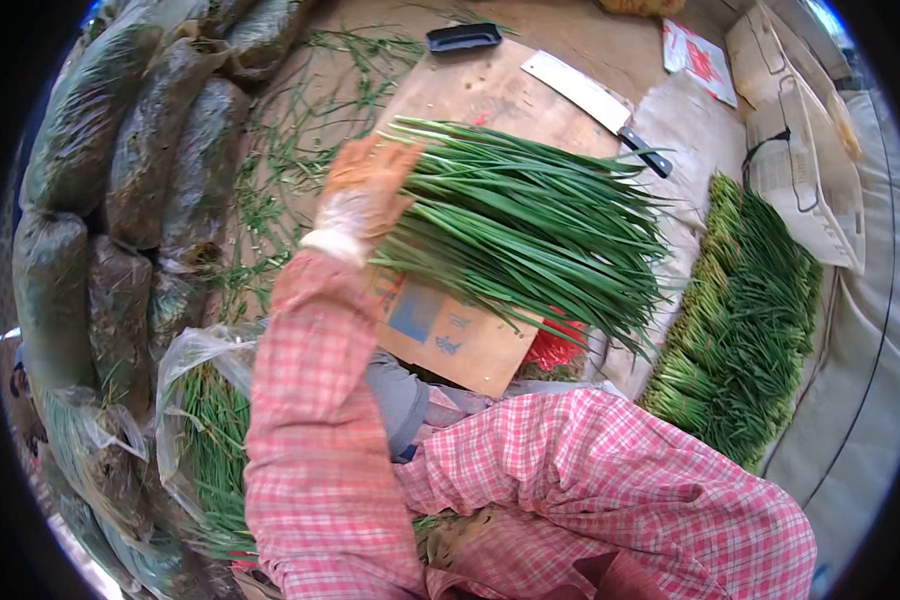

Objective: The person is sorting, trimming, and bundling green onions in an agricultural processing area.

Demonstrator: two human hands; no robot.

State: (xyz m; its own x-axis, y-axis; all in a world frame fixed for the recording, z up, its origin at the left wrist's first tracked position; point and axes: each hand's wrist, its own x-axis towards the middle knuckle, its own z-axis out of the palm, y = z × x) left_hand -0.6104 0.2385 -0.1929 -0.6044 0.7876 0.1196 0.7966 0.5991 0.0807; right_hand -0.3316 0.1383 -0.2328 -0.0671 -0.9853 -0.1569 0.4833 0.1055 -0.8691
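Note:
A wide bunch of garlic chives (540, 215) lies across a wooden board (480, 355), pale cut ends to the left and green tips to the right. My left hand (365, 185), in an orange-brown glove, is at the pale ends, with its thumb and fingers around part of them. Some lower stalks are blurred. A cleaver (580, 92) with a black handle rests behind the bunch, and a small black tray (463, 38) sits at the board's far edge. My right sleeve (620, 460) crosses in front of my body; the right hand is hidden behind my left arm.
Stuffed plastic bags (135, 160) are stacked at left, with an opened bag of chives (210, 420) nearer. Bundled chives (740, 330) lie in rows at right, beside a white plastic crate (800, 160). Loose trimmings (270, 210) litter the ground. Red ties (558, 340) show beside the board.

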